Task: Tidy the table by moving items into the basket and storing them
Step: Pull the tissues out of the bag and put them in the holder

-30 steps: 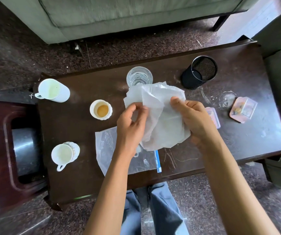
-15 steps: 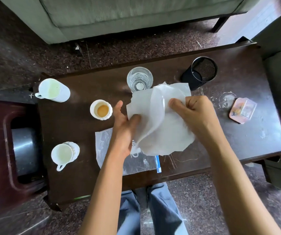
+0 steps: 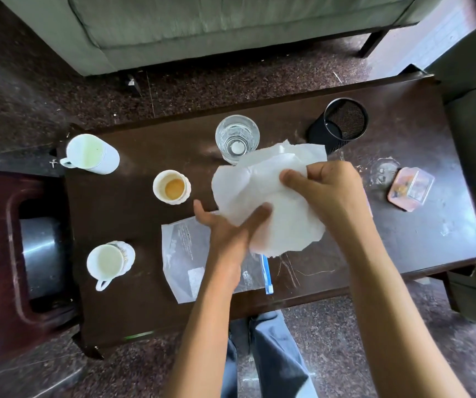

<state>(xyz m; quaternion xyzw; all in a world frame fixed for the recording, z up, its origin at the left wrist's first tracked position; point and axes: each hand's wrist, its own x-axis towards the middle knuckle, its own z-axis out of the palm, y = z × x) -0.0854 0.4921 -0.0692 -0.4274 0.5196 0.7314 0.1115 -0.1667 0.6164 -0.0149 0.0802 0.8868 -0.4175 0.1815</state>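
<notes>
Both hands hold a crumpled sheet of white paper (image 3: pixel 271 196) above the middle of the dark wooden table (image 3: pixel 432 225). My right hand (image 3: pixel 325 191) pinches its upper right part between thumb and fingers. My left hand (image 3: pixel 225 228) presses its lower left side with the fingers spread under it. A clear zip bag (image 3: pixel 185 254) with a blue strip lies flat on the table under my left wrist.
On the table stand a white mug (image 3: pixel 90 153), a small cup with brown liquid (image 3: pixel 172 186), another white mug (image 3: pixel 110 259), a clear glass (image 3: pixel 236 137), a black mesh holder (image 3: pixel 340 124) and a pink-lidded box (image 3: pixel 410 188). A dark red basket (image 3: pixel 7 254) holding a metal pot stands at the left.
My right hand has bunched the paper and shifted slightly up and right. My left hand has let go of the edge and now presses the paper from below.
</notes>
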